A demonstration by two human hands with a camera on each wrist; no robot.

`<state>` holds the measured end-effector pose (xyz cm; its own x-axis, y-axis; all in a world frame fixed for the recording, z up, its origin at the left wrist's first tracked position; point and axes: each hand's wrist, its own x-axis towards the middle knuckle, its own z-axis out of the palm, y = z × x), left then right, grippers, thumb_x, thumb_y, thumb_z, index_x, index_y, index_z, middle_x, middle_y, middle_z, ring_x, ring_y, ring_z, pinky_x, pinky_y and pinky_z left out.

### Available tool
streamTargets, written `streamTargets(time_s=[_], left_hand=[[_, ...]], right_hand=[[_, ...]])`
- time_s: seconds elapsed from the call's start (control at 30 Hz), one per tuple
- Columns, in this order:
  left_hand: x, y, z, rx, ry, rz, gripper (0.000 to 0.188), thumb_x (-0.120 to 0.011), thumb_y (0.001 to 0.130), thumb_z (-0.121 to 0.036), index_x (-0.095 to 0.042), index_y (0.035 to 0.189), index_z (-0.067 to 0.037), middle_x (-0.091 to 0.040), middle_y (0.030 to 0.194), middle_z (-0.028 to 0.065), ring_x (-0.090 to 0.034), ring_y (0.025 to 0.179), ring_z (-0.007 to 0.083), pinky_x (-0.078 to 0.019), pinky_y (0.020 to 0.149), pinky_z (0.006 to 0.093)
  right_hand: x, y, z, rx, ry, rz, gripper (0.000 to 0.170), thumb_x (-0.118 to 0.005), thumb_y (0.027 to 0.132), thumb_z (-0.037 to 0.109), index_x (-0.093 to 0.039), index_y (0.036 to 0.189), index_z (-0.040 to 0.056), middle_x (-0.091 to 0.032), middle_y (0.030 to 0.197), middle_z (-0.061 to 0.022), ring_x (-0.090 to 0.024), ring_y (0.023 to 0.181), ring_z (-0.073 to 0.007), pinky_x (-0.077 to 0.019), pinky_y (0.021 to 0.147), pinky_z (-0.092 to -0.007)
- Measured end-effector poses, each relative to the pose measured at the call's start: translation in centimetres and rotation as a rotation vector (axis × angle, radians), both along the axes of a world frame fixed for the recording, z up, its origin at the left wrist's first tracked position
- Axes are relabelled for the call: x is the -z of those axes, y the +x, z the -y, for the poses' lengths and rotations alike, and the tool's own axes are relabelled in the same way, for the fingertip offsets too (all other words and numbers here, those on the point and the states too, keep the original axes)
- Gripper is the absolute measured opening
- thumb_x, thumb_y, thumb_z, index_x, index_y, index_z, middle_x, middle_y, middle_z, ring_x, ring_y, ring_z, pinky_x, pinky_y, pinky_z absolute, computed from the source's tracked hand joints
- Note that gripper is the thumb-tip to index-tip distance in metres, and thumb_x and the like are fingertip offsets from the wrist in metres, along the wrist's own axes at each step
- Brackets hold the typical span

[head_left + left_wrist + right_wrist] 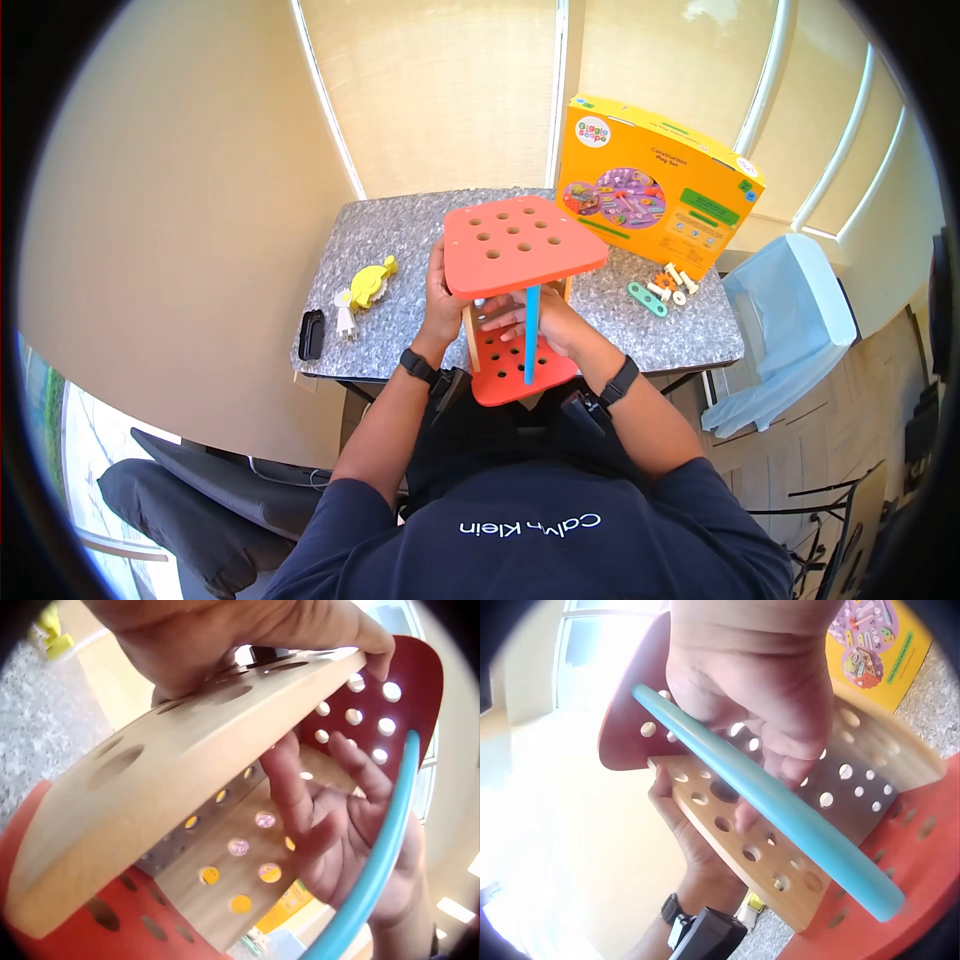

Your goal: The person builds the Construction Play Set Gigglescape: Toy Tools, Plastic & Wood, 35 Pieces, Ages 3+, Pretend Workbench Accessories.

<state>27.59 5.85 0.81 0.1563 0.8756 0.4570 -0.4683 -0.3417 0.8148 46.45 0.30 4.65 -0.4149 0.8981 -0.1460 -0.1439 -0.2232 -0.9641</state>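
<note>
A toy toolbox is held on end at the table's front edge, one red perforated panel [525, 235] on top and another red panel [505, 372] below. A blue rod [532, 335] joins the two. My left hand [438, 305] grips the box's wooden side panel [195, 742] from outside, with fingers over its edge. Behind the blue rod, my right hand [558, 322] reaches into the box. Its fingers [289, 776] are spread and partly bent near the inner face of that side panel, with nothing visible held.
A yellow Construction Play Set box [660, 180] stands at the back right. Before it lie a green perforated strip [647, 300], an orange gear [667, 281] and several white bolts [688, 283]. Yellow toy pieces [370, 285] and a black tray [312, 334] are at left. A covered chair [790, 320] stands right.
</note>
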Motion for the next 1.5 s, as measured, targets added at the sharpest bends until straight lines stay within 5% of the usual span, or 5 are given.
streamTargets(time_s=[0.23, 0.3, 0.5, 0.93, 1.5], left_hand=[[-8.5, -1.4, 1.5, -0.257, 0.208, -0.258, 0.099, -0.088, 0.067, -0.022, -0.038, 0.151, -0.008, -0.055, 0.132, 0.0085, -0.056, 0.126, 0.0239, -0.0481, 0.106, 0.0374], [-10.5, -1.6, 2.2, -0.624, 0.516, -0.736, 0.104, -0.091, 0.06, -0.023, -0.041, 0.15, -0.01, -0.054, 0.129, 0.0073, -0.053, 0.125, 0.0256, -0.0436, 0.108, 0.0401], [-9.1, 0.4, 2.8, -0.947, 0.702, -1.087, 0.098, -0.089, 0.051, -0.041, -0.055, 0.143, -0.03, -0.05, 0.115, 0.007, -0.048, 0.115, 0.0276, -0.0224, 0.098, 0.0562], [-4.1, 3.6, 4.4, -0.962, 0.708, -1.329, 0.095, -0.091, 0.057, -0.034, -0.055, 0.145, -0.033, -0.051, 0.118, 0.0072, -0.048, 0.116, 0.0266, -0.0256, 0.095, 0.0559], [-0.4, 6.3, 5.3, -0.894, 0.764, -1.414, 0.085, -0.081, 0.067, -0.021, -0.054, 0.147, -0.033, -0.05, 0.121, 0.0045, -0.048, 0.12, 0.0216, -0.026, 0.097, 0.057]], right_hand=[[-0.7, 4.7, 3.1, 0.196, 0.121, 0.102, 0.044, -0.052, 0.107, 0.039, -0.047, 0.137, 0.0087, -0.067, 0.122, -0.0156, -0.065, 0.118, -0.0235, -0.0508, 0.102, -0.0389], [0.5, 7.3, 2.9, 0.201, 0.116, 0.073, 0.042, -0.054, 0.106, 0.04, -0.05, 0.135, 0.0099, -0.068, 0.118, -0.0135, -0.067, 0.114, -0.0236, -0.0535, 0.096, -0.0392], [2.5, 13.9, 3.4, 0.369, 0.521, 1.404, 0.042, -0.068, 0.096, 0.037, -0.057, 0.12, 0.0044, -0.072, 0.096, -0.0206, -0.071, 0.094, -0.0386, -0.0555, 0.082, -0.047], [5.7, 24.9, 2.0, 0.933, 0.531, 1.322, 0.028, -0.071, 0.081, 0.003, -0.067, 0.108, 0.01, -0.068, 0.103, -0.0135, -0.066, 0.101, -0.0352, -0.0541, 0.084, -0.0466], [8.5, 32.1, -3.1, 0.978, 0.468, 1.526, 0.023, -0.075, 0.082, 0.011, -0.074, 0.104, 0.0068, -0.073, 0.104, -0.0183, -0.07, 0.1, -0.0378, -0.0557, 0.085, -0.0473]])
